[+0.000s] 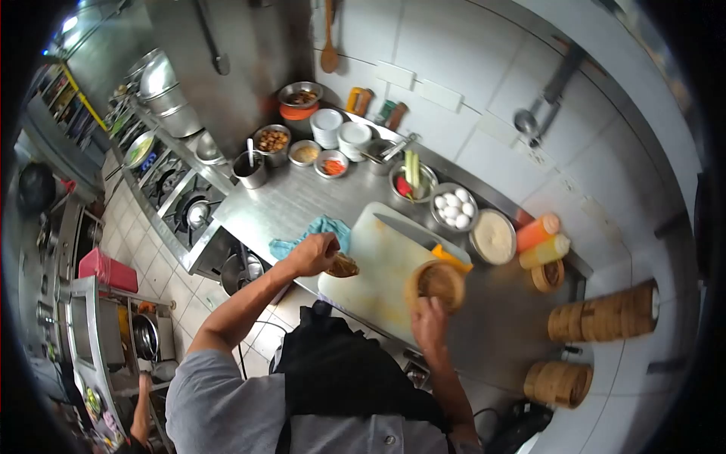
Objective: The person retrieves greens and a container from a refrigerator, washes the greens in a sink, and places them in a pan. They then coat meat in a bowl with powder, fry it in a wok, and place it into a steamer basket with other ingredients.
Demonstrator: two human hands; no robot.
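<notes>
My left hand (314, 256) is closed on a brown, leaf-like wrapped parcel (343, 266), held over the left edge of the white cutting board (363, 303). My right hand (429, 324) grips the near rim of a small round bamboo steamer basket (414, 289), slightly blurred, above the board's right side. The basket is tilted towards me; I cannot make out anything inside it. A knife with a yellow handle (452, 259) lies along the far side of the board, just beyond the basket. Beside my left hand is a crumpled blue cloth (327, 227).
Bowls of eggs (454, 207), vegetables (411, 175) and pale batter or dough (493, 236) line the wall. Squeeze bottles (540, 231) stand right of them. Stacked bamboo steamers (603, 314) sit far right. Left are a gas stove (185, 208) and another person's arm (142, 408).
</notes>
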